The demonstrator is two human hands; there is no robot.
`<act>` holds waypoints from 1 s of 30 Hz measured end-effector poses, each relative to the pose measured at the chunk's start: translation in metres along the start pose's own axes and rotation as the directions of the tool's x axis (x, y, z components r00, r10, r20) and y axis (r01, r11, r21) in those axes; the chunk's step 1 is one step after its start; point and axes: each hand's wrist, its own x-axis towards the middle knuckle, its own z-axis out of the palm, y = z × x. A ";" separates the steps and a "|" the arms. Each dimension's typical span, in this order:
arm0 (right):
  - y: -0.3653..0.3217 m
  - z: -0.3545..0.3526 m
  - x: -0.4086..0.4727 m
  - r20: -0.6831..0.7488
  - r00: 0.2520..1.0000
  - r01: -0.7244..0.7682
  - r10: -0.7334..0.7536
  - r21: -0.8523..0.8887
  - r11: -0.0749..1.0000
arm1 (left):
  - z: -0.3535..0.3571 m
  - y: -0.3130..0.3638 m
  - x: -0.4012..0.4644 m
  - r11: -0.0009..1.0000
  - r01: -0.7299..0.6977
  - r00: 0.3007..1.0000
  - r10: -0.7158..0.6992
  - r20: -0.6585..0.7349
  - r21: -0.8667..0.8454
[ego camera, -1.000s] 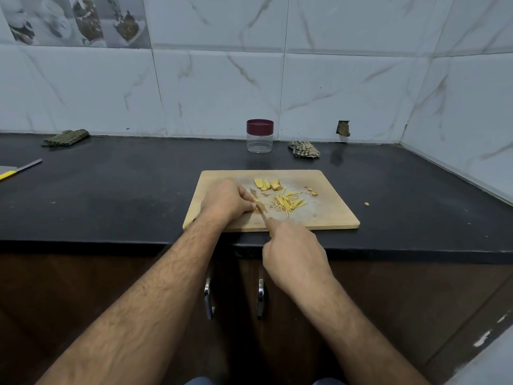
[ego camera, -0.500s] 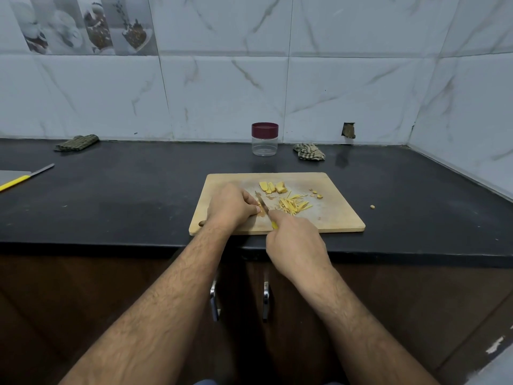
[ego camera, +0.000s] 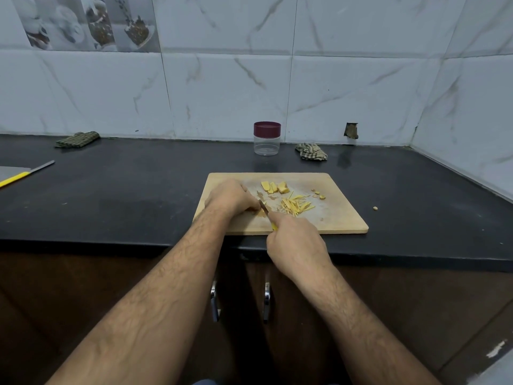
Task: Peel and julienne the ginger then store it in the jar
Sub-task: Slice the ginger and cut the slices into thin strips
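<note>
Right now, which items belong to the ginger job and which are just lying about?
In use: cutting board, ginger slices, julienne strips, knife in right hand, left hand, jar.

Lying about: two cloths, second knife.

Two folded cloths [ego camera: 78, 139] [ego camera: 311, 151] lie on the black counter [ego camera: 125, 195].

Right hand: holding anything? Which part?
The right hand grips a knife by its yellow handle, blade over the cutting board.
</note>
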 end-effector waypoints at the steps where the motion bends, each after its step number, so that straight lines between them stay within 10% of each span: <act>1: 0.000 -0.001 0.001 0.004 1.000 -0.001 0.001 -0.002 1.000 | -0.001 0.002 0.001 1.000 0.014 1.000 -0.014 0.020 0.004; 30: 0.001 -0.003 -0.004 0.018 1.000 0.006 -0.004 -0.093 0.996 | -0.016 0.007 -0.001 0.996 0.048 0.971 -0.027 0.238 -0.080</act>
